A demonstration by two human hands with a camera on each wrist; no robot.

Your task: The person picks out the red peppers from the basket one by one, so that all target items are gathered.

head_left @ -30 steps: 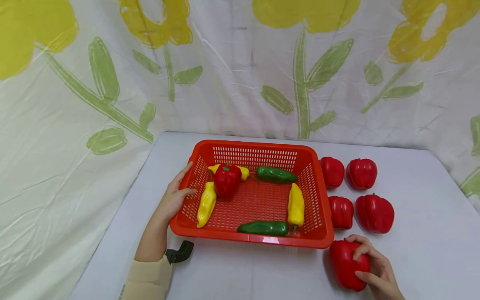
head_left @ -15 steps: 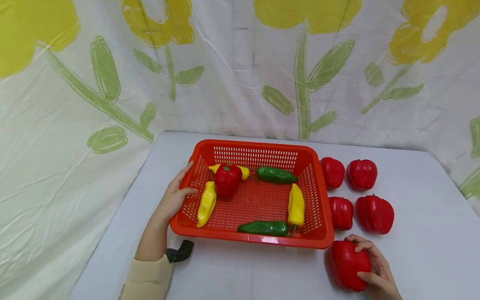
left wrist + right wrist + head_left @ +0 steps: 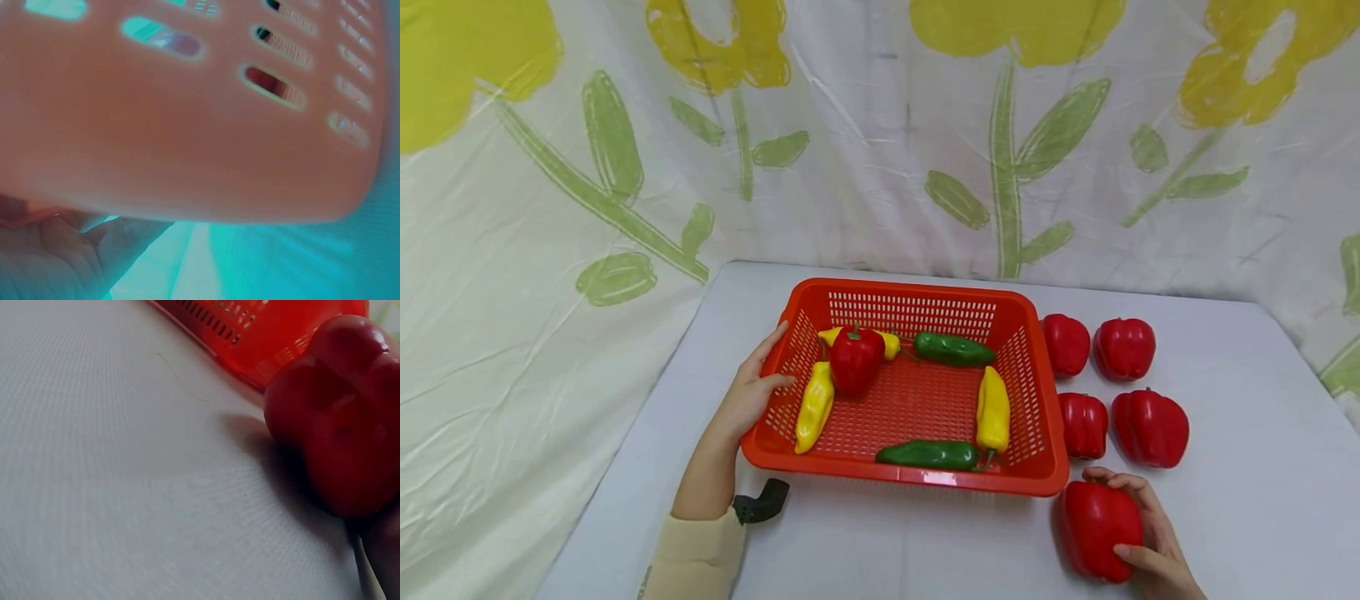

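Observation:
A red plastic basket (image 3: 910, 475) stands tilted slightly in the head view. My left hand (image 3: 748, 392) grips its left side, thumb over the rim and fingers along the outside. Inside lie a red bell pepper (image 3: 856, 362), several yellow peppers (image 3: 815, 408) and two long green peppers (image 3: 953, 349). Off the basket's near right corner, my right hand (image 3: 1150, 533) holds another red bell pepper (image 3: 1097, 529), fingers over its far side and thumb on its near side. The right wrist view shows this red bell pepper (image 3: 337, 419) low over the white cloth, beside the basket.
Several red bell peppers (image 3: 1150, 427) sit in two rows on the white table (image 3: 1247, 500), right of the basket. A black wrist camera (image 3: 763, 502) juts out from the left sleeve. A flower-print curtain (image 3: 865, 167) hangs behind the table.
My right hand's fingers have shifted toward the far end of the bell pepper, which has turned slightly and moved a touch right. My left hand and the basket stay put.

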